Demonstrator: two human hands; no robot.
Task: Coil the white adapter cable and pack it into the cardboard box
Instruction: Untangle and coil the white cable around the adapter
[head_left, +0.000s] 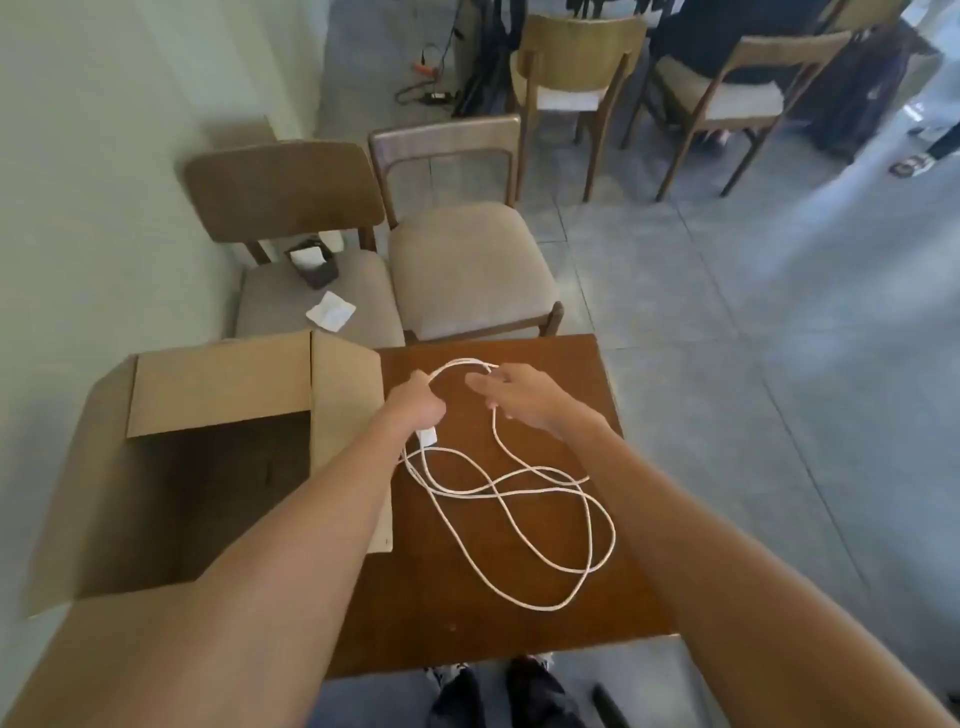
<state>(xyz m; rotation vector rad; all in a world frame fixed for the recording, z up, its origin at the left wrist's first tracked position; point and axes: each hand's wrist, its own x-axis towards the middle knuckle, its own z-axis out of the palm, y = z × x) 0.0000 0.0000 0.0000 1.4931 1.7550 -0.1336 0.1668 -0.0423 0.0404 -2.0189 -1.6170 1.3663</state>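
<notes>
Your left hand (415, 408) pinches the cable (519, 499) by its plug end, while your right hand (511, 397), fingers loosely curled, holds the loop's far side; the slack sprawls below both wrists. Keep loops even, feeding slack steadily; the box (218, 384) waits open beside your left hand.

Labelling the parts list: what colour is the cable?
White cable, clearest in the head view.

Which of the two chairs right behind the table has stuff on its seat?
The left chair, by the wall: a dark holder and white paper lie on it.
</notes>
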